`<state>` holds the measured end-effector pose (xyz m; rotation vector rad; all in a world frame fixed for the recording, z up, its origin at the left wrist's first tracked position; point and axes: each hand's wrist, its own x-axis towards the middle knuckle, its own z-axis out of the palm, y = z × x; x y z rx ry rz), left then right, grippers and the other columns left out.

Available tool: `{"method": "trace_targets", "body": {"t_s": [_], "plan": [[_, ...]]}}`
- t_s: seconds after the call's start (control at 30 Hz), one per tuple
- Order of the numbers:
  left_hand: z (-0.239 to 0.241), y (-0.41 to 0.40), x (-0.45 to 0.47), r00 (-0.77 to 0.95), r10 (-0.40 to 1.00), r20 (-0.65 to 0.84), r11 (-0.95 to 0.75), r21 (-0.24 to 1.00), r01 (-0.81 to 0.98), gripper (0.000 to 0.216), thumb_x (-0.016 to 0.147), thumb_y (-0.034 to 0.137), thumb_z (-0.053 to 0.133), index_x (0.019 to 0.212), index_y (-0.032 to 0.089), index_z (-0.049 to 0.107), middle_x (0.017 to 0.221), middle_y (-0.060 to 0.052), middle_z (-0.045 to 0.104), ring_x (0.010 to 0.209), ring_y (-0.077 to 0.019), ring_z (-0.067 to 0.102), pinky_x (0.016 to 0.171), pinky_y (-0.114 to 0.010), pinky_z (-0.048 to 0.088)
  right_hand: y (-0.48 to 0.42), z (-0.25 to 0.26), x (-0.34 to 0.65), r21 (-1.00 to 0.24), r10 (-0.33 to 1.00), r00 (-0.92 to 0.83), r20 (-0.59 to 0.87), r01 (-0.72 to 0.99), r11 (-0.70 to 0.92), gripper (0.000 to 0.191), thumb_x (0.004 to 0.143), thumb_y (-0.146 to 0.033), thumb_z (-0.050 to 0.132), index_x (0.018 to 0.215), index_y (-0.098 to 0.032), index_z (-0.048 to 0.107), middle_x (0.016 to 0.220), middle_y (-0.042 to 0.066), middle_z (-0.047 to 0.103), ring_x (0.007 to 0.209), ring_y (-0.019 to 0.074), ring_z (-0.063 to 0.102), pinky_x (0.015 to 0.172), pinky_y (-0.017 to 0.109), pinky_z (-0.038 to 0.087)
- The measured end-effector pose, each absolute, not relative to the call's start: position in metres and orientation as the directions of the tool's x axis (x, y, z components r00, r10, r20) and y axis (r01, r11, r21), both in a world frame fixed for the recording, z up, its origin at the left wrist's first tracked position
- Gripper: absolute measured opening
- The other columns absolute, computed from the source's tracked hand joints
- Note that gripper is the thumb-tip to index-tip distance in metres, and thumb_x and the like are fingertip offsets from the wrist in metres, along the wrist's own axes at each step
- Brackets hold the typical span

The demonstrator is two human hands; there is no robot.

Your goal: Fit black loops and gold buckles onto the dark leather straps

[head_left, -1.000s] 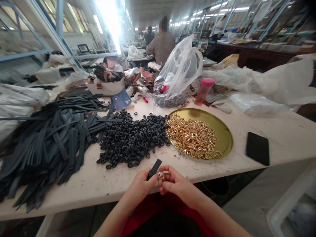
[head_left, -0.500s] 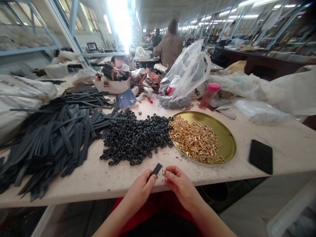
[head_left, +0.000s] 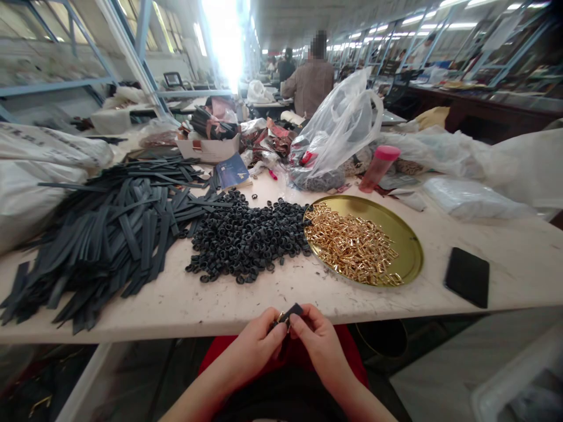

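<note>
At the table's front edge my two hands meet around one short black strap (head_left: 294,310). My left hand (head_left: 262,339) is closed on the strap, with a small gold buckle (head_left: 280,317) showing by its thumb. The strap's far end is pinched between the thumb and fingers of my right hand (head_left: 315,332). The fingers partly hide how the buckle sits on the strap. Beyond my hands lies a heap of small black loops (head_left: 250,237). A pile of gold buckles (head_left: 352,243) lies in a round gold tray (head_left: 407,258).
Many loose black strips (head_left: 127,234) cover the table's left side. To the right lies a black phone (head_left: 467,276). Behind are a blue booklet (head_left: 233,172), a pink-lidded jar (head_left: 379,169) and a clear plastic bag (head_left: 338,126). A person (head_left: 313,85) sits farther back.
My right hand has brought the buckle to the strap and now grips the strap's end. The buckle is now by my left thumb. Both hands are slightly lower and closer together.
</note>
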<state>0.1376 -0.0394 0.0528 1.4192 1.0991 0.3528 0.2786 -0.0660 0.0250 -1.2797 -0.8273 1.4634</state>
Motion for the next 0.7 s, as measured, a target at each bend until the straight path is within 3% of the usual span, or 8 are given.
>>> {"method": "trace_targets", "body": {"t_s": [0.2,0.33,0.4,0.47,0.6,0.7], "plan": [[0.048,-0.041,0.145,0.438,0.739,-0.511,0.421,0.859,0.293,0.028,0.074,0.044,0.041,0.076,0.016,0.043,0.053,0.004,0.049,0.034,-0.0059,0.033,0.034,-0.018,0.021,-0.063,0.024,0.279,-0.878,0.920,-0.028,-0.391,-0.291,-0.381,0.025,0.077,-0.041,0.056,0.077,-0.016,0.051,0.062,-0.004,0.051,0.058,0.0086,0.046,0.058,0.022,0.038],[0.048,-0.040,0.149,0.414,0.737,-0.534,0.475,0.845,0.244,0.029,0.069,0.045,0.046,0.071,0.017,0.041,0.053,0.003,0.050,0.035,-0.0056,0.035,0.036,-0.018,0.023,-0.067,0.019,0.279,-0.976,0.973,0.103,-0.206,0.045,-0.211,0.022,0.082,-0.039,0.049,0.078,-0.018,0.052,0.067,0.000,0.055,0.063,0.0125,0.051,0.061,0.026,0.041],[0.047,-0.038,0.149,0.435,0.734,-0.523,0.472,0.852,0.227,0.029,0.069,0.045,0.048,0.068,0.017,0.041,0.054,0.002,0.051,0.037,-0.0058,0.036,0.037,-0.018,0.024,-0.070,0.016,0.280,-0.967,0.991,0.131,-0.041,0.245,-0.073,0.019,0.083,-0.037,0.048,0.079,-0.019,0.053,0.074,0.002,0.058,0.069,0.0148,0.053,0.065,0.027,0.042],[0.045,-0.037,0.148,0.453,0.732,-0.508,0.451,0.861,0.237,0.030,0.071,0.046,0.048,0.068,0.017,0.043,0.054,0.002,0.050,0.038,-0.0061,0.036,0.037,-0.018,0.024,-0.071,0.016,0.281,-0.950,0.989,0.145,0.005,0.310,-0.041,0.018,0.083,-0.036,0.047,0.080,-0.020,0.053,0.075,0.003,0.058,0.070,0.0157,0.054,0.065,0.028,0.042],[0.038,-0.035,0.146,0.454,0.752,-0.477,0.405,0.879,0.253,0.035,0.075,0.051,0.044,0.068,0.016,0.046,0.054,0.002,0.050,0.037,-0.0058,0.034,0.037,-0.019,0.022,-0.062,0.018,0.283,-0.972,0.975,0.123,-0.183,0.123,-0.198,0.023,0.085,-0.041,0.043,0.080,-0.020,0.050,0.069,0.001,0.056,0.064,0.0143,0.053,0.061,0.026,0.043],[0.035,-0.033,0.146,0.425,0.762,-0.489,0.434,0.872,0.226,0.037,0.073,0.053,0.043,0.070,0.017,0.043,0.054,0.002,0.050,0.036,-0.0056,0.033,0.037,-0.018,0.021,-0.053,0.017,0.283,-0.975,0.974,0.047,-0.220,0.031,-0.221,0.025,0.085,-0.042,0.044,0.081,-0.018,0.049,0.071,0.000,0.055,0.067,0.0139,0.052,0.064,0.027,0.044]]}}
